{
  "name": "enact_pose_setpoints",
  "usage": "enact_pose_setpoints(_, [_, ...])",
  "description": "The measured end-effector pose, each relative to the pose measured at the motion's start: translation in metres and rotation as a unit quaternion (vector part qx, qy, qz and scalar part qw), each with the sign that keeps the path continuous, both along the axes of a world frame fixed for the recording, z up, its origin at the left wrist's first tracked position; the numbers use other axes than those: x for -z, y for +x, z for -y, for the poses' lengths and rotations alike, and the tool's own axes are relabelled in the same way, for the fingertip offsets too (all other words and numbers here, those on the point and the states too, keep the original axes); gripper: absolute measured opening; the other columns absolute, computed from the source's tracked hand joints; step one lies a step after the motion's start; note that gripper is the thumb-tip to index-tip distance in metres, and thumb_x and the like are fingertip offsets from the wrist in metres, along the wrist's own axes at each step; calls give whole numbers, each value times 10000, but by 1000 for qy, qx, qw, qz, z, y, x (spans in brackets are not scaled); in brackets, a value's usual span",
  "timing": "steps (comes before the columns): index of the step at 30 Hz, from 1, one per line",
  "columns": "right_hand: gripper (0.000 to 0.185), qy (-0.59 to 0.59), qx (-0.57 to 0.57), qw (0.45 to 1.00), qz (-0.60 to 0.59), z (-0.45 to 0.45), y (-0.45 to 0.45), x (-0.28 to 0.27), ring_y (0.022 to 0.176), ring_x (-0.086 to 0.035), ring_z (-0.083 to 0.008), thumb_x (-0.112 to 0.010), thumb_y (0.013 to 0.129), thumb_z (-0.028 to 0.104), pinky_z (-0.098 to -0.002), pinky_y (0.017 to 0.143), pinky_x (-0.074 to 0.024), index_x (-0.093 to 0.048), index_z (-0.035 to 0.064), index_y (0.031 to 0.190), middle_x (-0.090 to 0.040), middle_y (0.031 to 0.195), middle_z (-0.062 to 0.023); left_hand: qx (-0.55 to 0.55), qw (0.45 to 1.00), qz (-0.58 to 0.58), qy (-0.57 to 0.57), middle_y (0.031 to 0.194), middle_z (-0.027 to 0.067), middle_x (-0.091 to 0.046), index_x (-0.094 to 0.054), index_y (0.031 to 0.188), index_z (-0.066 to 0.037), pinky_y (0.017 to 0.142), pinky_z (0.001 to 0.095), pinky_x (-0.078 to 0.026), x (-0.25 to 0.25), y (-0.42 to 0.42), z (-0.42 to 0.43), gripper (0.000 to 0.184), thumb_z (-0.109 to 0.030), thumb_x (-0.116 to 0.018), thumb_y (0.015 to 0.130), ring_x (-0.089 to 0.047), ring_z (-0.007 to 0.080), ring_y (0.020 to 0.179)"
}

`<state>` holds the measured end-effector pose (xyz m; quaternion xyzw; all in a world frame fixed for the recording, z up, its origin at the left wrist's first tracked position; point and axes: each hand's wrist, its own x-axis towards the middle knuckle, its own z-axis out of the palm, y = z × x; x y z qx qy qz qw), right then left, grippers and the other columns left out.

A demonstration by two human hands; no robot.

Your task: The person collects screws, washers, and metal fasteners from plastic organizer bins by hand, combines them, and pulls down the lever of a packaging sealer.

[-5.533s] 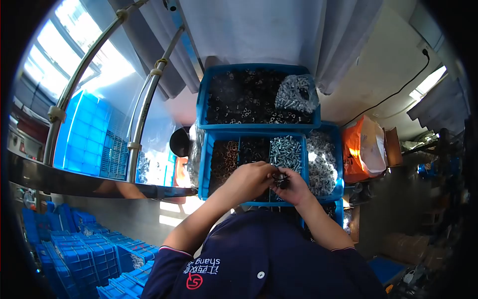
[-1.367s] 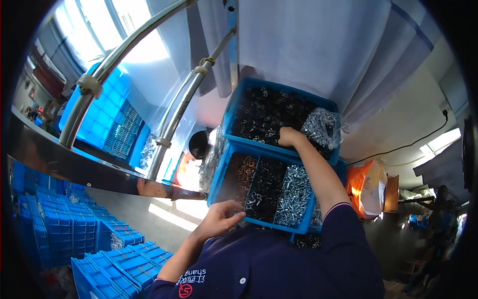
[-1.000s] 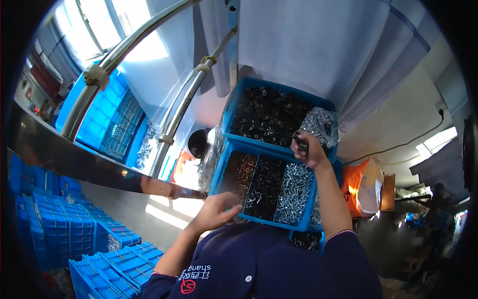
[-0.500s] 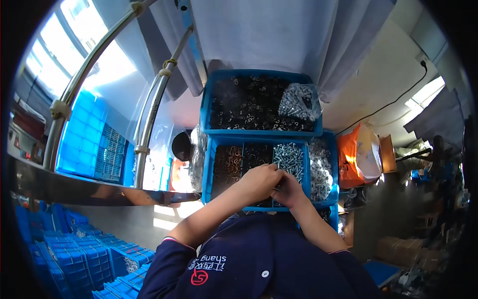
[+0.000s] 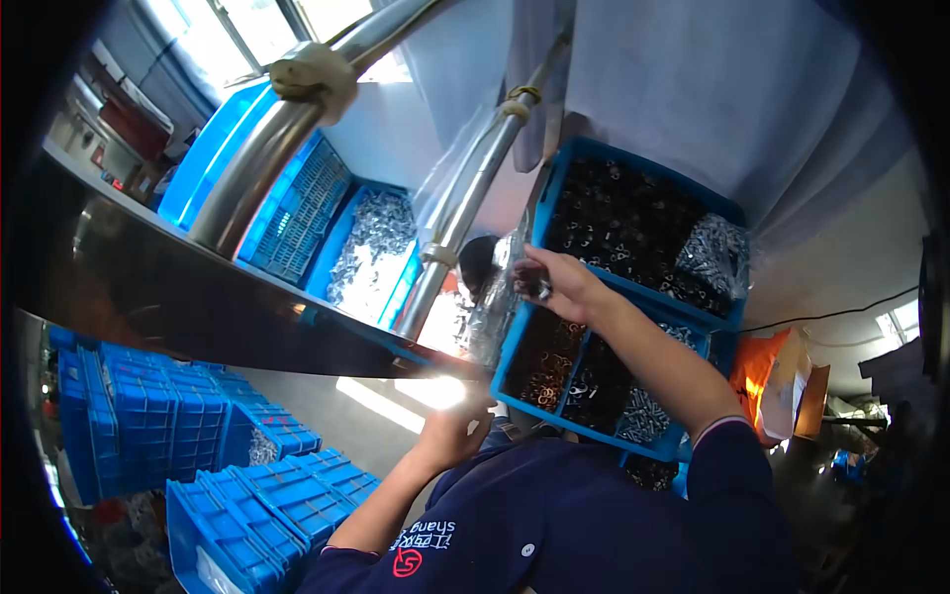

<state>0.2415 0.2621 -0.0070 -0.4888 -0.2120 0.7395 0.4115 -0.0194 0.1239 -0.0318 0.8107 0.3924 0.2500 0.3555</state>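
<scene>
Parts [image 5: 618, 213] left loose fill the far bin [image 5: 683, 307] and near bin [image 5: 594, 434]; the right hand [image 5: 574, 287] grips dark pieces [image 5: 534, 282]; the left hand [image 5: 457, 433] is curled closed, contents unclear.

Divided bin [image 5: 579, 430]: blue | shirt [image 5: 594, 515]: navy | emblem [image 5: 407, 562]: red | lettering [image 5: 424, 536]: white | bag [image 5: 757, 368]: orange

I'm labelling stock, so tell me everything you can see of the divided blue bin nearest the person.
The divided blue bin looks like rigid plastic, open-topped, its thin dividers separating coppery rings, black pieces and silvery screws. It sits in front of the other blue bin, appearing slanted in this view. The right forearm crosses above, partly hiding the contents; whether it touches the bin, I cannot tell.
</scene>
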Motion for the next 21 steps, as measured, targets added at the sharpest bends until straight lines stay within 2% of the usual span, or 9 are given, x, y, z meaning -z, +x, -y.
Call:
enact_pose_setpoints(3, [363,13,-43,990,135,-63,-43,9,1041,-540,-282,-493,971,334,-456,974,-383,-575,28,1148,-565,1064,-90,-25,995,-94,9,763,70,-645,-483,1348,-139,579,381,-508,18,-8,1,582,-132,-676,800,-647,259,664])
enact_pose_setpoints(5, [467,10,-21,998,61,-90,-52,16,1191,-418,-385,-477,969,342,-488,1048,-320,-448,-15,1268,-464,1247,-180,-50,975,-216,-18,1034,194,-615,-429,1379,-136,654,457,-517,18,-3,0,688,-53,-664,737,-643,358,795])
enact_pose_setpoints(7, [708,63,-69,995,-15,-97,-48,7,1382,-214,-473,-497,949,411,-536,1130,-208,-262,-50,1431,-309,1442,-258,-53,977,-205,0,1085,211,-601,-351,1434,-167,612,464,-516,30,-5,-4,759,-78,-655,744,-641,370,759])
enact_pose_setpoints(8, [605,66,-58,996,-29,-92,-44,4,1315,-352,-439,-501,954,401,-522,1087,-301,-388,-46,1345,-417,1357,-246,-53,979,-198,10,1111,219,-594,-312,1462,-182,590,468,-516,39,-4,-6,795,-90,-651,748,-640,376,740])
enact_pose_setpoints(11, [466,83,-19,996,-29,-44,-21,-43,1185,-493,-368,-516,957,386,-484,1003,-403,-513,-16,1193,-523,1235,-195,-21,955,-296,-20,825,163,-656,-162,1508,-163,576,483,-503,59,-5,-17,851,-175,-641,805,-638,379,693])
enact_pose_setpoints(13, [358,105,-7,994,-30,-10,10,-68,1081,-576,-257,-536,963,370,-427,939,-462,-610,37,1072,-605,1091,-103,-23,968,-248,28,888,189,-667,-200,1500,-135,583,482,-509,82,-9,-18,837,-110,-620,776,-646,373,695])
enact_pose_setpoints(17, [297,191,1,956,224,76,76,-100,1012,-594,-217,-589,928,289,-385,884,-491,-629,29,1064,-630,1052,-91,-32,977,-207,44,775,104,-660,-252,1487,-103,565,404,-507,100,-13,-15,833,-53,-645,755,-645,292,633])
enact_pose_setpoints(19, [266,257,-50,852,453,124,110,-83,960,-627,-216,-634,867,210,-358,867,-491,-640,14,1047,-653,1013,-120,-54,993,-71,80,667,68,-606,-299,1455,-56,512,356,-476,78,-6,-7,768,-37,-654,775,-603,230,545])
enact_pose_setpoints(21, [295,190,-95,793,571,175,120,-64,1042,-576,-270,-635,829,192,-377,921,-450,-621,13,1063,-606,1104,-145,-35,995,45,77,639,46,-579,-408,1337,-3,451,279,-408,62,1,-2,585,15,-637,799,-532,152,471])
